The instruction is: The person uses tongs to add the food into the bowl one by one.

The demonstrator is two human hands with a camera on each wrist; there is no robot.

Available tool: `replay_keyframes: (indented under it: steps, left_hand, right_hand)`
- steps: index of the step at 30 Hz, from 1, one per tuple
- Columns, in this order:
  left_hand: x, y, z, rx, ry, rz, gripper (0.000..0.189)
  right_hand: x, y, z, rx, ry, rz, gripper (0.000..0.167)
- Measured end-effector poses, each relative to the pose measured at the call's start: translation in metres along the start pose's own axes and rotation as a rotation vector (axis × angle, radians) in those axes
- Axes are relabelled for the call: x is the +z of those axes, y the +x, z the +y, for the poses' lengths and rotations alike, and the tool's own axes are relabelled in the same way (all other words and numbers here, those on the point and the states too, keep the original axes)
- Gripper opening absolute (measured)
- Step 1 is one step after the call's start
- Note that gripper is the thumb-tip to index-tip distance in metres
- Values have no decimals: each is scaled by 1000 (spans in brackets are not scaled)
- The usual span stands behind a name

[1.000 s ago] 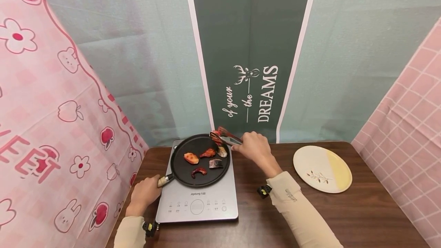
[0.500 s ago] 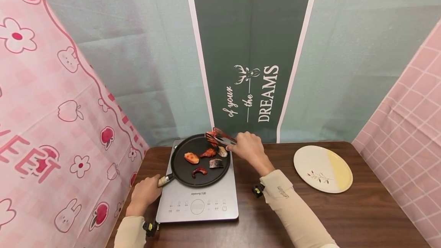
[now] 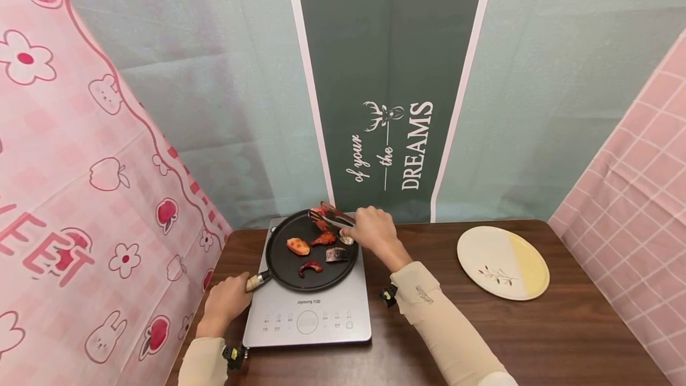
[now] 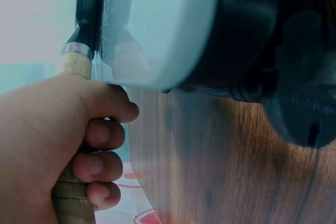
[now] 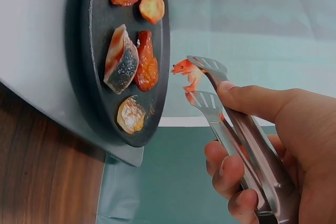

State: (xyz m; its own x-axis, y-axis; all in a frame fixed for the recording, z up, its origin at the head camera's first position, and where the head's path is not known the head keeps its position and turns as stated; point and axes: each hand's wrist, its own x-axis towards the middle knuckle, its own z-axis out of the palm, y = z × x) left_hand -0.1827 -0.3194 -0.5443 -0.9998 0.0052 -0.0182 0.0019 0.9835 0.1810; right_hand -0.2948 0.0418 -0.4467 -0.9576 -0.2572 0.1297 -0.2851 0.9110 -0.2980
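Observation:
My left hand (image 3: 227, 299) grips the wooden handle (image 4: 73, 190) of a round black frying pan (image 3: 284, 264). With my right hand (image 5: 310, 135) I hold metal tongs (image 5: 260, 156), whose slotted tips pinch an orange-red shrimp (image 5: 193, 73). In the head view, the tongs reach over the pan's far edge; the right wrist view shows the shrimp apart from the pan surface. Spread across the pan are a drumstick (image 5: 147, 69), a fish piece (image 5: 122, 66), a pale roundish piece (image 5: 131, 114), a dark red tentacle (image 3: 309, 267) and an orange-yellow piece (image 3: 298, 246).
Under the pan is a silver induction cooker (image 3: 356, 308) with its control panel toward me. A white and yellow plate (image 3: 493, 255) lies to the right on the dark wooden table (image 3: 418, 344). Printed cloths (image 3: 236, 124) hang behind and at both sides.
My right hand has moved left, bringing the tongs and the shrimp farther over the pan. The left hand and the pan have stayed in place.

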Motion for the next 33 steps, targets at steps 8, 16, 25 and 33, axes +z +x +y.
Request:
replay_keyframes:
  steps: [8, 16, 25, 33]
  left_hand:
    - [0, 0, 0, -1, 0, -1, 27]
    - [0, 0, 0, 4, 1, 9, 30]
    - [0, 0, -1, 5, 4, 8, 37]
    - [0, 0, 0, -2, -1, 2, 35]
  right_hand:
    - [7, 4, -6, -2, 2, -30, 53]
    - [15, 9, -9, -9, -12, -46, 52]
    - [21, 12, -14, 6, -15, -62, 49]
    - [25, 14, -17, 12, -40, -62, 42]
